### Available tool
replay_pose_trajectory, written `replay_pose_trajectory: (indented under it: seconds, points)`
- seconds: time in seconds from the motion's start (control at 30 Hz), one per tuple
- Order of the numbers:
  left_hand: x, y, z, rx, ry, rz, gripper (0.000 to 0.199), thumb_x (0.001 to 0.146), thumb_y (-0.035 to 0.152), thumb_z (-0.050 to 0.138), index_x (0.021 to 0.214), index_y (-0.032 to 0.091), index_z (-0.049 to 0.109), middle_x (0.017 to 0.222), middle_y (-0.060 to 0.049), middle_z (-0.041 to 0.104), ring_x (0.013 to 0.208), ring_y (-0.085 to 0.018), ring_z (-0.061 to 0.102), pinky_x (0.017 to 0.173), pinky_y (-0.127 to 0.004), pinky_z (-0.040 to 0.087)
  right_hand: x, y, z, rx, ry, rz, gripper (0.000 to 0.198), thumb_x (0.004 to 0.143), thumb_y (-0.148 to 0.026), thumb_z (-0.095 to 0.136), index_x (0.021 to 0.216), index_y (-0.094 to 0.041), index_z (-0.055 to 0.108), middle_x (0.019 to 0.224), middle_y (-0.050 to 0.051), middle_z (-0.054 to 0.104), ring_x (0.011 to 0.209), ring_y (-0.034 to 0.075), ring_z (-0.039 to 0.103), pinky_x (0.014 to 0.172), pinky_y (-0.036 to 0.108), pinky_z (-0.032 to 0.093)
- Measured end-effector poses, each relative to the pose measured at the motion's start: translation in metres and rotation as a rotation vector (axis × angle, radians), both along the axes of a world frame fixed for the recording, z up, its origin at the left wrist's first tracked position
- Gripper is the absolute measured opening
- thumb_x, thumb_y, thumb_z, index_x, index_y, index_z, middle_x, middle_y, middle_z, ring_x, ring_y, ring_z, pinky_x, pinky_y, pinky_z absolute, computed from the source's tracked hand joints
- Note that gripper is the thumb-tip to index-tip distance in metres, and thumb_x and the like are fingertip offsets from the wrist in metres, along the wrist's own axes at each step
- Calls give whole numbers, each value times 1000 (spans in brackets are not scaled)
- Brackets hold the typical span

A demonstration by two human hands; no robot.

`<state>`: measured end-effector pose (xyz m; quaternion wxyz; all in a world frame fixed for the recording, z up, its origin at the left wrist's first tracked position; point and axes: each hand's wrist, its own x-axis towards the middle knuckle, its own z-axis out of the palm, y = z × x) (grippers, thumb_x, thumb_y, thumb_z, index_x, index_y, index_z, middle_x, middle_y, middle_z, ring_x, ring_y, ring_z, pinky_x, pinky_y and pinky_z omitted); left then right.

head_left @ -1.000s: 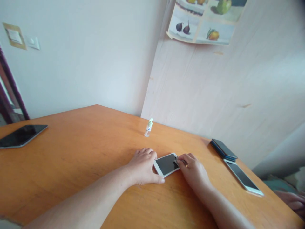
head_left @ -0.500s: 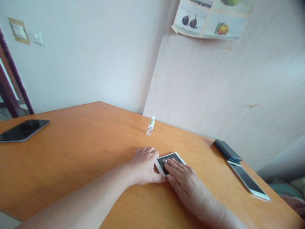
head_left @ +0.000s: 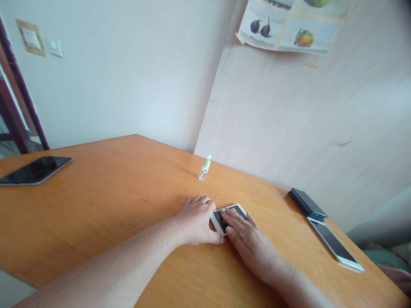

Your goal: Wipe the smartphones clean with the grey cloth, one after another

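A small tablet point(head_left: 239, 209) with a white frame and dark screen lies flat on the wooden table. My left hand point(head_left: 197, 220) grips its left edge, thumb at the near corner and fingers at the far one. Across the screen rests my right hand point(head_left: 245, 235), its fingers nearly flat and together, pressing down a white wipe point(head_left: 223, 210). Only a scrap of the wipe shows at the fingertips; the palm side is hidden. Beyond the hands stands a small clear pump bottle point(head_left: 203, 169) with a pale green top.
On the wooden table point(head_left: 105, 188), a dark tablet point(head_left: 37, 170) lies at the far left. Toward the right edge are a stack of dark devices or cases point(head_left: 307, 203) and a white-framed device point(head_left: 335, 244). A wall point(head_left: 128, 77) and a board point(head_left: 289, 119) rise behind.
My right hand has shifted slightly on the screen, toward the far edge, and less of the wipe shows. My left hand keeps its grip. The view has moved a little.
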<state>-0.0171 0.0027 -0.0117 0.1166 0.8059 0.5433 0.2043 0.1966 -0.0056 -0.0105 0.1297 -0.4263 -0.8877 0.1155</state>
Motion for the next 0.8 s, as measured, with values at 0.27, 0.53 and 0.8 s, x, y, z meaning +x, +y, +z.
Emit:
replay_pose_trajectory:
  seconds: [0.27,0.53,0.8]
  points:
    - [1,0,1,-1,-6,-3,55,59,61,73,96,23,58,107,-10,60,108,-33,54,88,-41,44,1,5,-6,64,-33,-70,49,101,-42,33,145,-22,45,153,9,39,145,26,27,118,56,17]
    - [1,-1,1,5,-3,-5,56,56,60,74,95,22,61,108,-9,59,108,-33,54,90,-41,45,1,12,-6,28,-24,-147,48,102,-42,29,144,-25,47,152,7,42,144,27,29,117,60,14]
    - [1,1,0,1,-36,22,74,55,56,76,117,20,56,116,-11,61,110,-33,54,91,-40,46,25,37,-19,37,-27,-320,50,101,-44,27,143,-24,47,152,7,41,146,28,24,115,64,14]
